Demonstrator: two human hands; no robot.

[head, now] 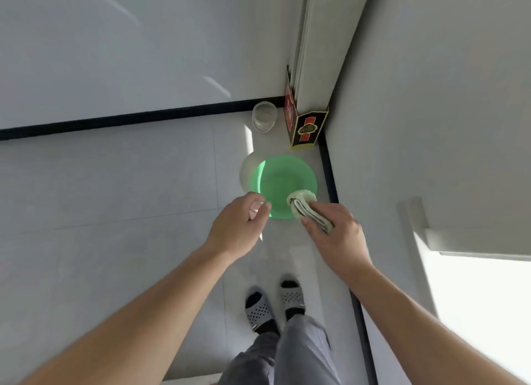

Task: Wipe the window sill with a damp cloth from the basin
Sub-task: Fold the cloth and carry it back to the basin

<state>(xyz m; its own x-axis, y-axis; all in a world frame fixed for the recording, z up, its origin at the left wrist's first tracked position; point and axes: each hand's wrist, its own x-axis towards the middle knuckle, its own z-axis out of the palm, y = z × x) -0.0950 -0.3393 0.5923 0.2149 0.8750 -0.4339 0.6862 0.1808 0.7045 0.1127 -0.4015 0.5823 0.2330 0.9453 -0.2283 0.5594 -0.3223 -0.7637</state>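
Observation:
A green round basin (283,180) stands on the tiled floor near the room's corner. Over its near right rim my right hand (336,229) grips a folded pale cloth (304,205), with the folded end sticking out toward the basin. My left hand (238,226) hovers at the basin's near left rim, fingers loosely curled and holding nothing. The white window sill (474,241) juts out at the right edge, above bright light.
A clear plastic container (264,117) and a red, black and gold box (303,124) stand in the corner behind the basin. A pale curtain (324,45) hangs into the box. Black skirting (129,117) lines both walls. My slippered feet (274,304) stand below.

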